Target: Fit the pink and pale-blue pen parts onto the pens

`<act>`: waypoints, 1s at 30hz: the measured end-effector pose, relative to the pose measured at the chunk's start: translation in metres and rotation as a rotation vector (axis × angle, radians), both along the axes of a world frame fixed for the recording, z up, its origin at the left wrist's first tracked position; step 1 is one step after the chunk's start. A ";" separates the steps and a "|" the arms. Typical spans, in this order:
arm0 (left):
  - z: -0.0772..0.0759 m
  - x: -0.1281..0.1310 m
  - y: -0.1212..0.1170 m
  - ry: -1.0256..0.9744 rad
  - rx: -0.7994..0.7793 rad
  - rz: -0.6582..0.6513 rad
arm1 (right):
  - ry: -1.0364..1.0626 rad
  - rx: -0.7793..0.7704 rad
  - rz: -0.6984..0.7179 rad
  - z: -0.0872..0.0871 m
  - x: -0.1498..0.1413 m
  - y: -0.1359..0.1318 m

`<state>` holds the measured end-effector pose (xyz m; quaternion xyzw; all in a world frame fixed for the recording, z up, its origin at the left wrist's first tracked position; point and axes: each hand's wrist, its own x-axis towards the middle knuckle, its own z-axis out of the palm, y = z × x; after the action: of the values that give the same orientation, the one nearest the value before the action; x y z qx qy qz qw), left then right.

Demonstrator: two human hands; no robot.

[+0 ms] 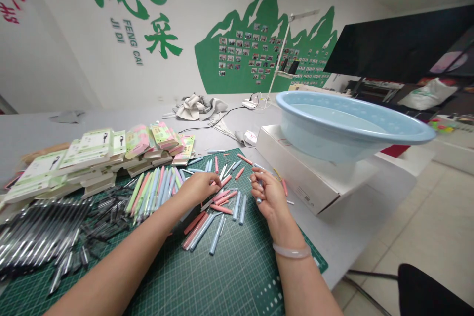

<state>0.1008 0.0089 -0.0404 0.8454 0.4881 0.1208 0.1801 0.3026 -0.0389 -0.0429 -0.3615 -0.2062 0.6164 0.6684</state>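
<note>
My right hand (269, 193) is closed around a light blue pen piece (259, 201), whose ends show between the fingers. To its left, my left hand (200, 188) hangs over a loose pile with its fingertips bent together; what they pinch, if anything, is hidden. Under and beside that hand lie pink pen pieces (221, 208), blue pen pieces (242, 210) and a few thin white tubes. Nearer to me, a blue pen (217, 237) rests on the green cutting mat (233, 276). Behind my left forearm is a row of pastel pens (157, 190).
Stacked card boxes (85, 150) and many black-and-clear pens (37, 232) fill the left side. On the right, a blue basin (314, 131) stands on a white carton (292, 173). Crumpled grey cloths (200, 107) and a cable lie at the back. A black chair (425, 291) is at lower right.
</note>
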 end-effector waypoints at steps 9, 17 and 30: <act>0.004 -0.006 -0.005 0.013 -0.128 -0.290 | -0.011 0.013 0.178 0.003 -0.014 -0.007; 0.011 -0.027 -0.007 -0.009 -0.091 -0.098 | -0.048 0.003 0.192 0.007 -0.018 -0.011; -0.005 -0.037 -0.027 0.278 0.016 -0.085 | -0.048 0.007 0.191 0.005 -0.019 -0.010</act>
<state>0.0635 -0.0186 -0.0450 0.8753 0.4711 -0.0014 0.1087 0.2834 -0.0490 -0.0379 -0.3526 -0.2580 0.6679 0.6025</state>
